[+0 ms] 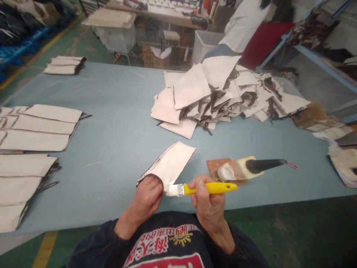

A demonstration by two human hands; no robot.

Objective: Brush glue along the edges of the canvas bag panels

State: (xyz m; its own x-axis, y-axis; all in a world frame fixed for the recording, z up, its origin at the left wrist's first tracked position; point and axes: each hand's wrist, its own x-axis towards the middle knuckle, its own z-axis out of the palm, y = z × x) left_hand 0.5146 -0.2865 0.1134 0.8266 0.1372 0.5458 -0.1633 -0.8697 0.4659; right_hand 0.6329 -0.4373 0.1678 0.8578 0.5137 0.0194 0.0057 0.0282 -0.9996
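Observation:
Near the front edge of the table, my left hand is closed on the lower end of a cream fabric pouch with dark brown edging. Its fingertips are partly tucked behind the pouch's curved brown rim. My right hand grips a paintbrush by its yellow handle. The white-coated bristles point left and touch, or nearly touch, the pouch beside my left fingers. To the right, a cut-open plastic container with a black neck rests on a brown board, with something white in its opening.
A loose heap of cream pouches covers the back right of the blue-grey table. Overlapping rows of pouches lie along the left, with a small stack behind. A person in a white top is beyond the heap.

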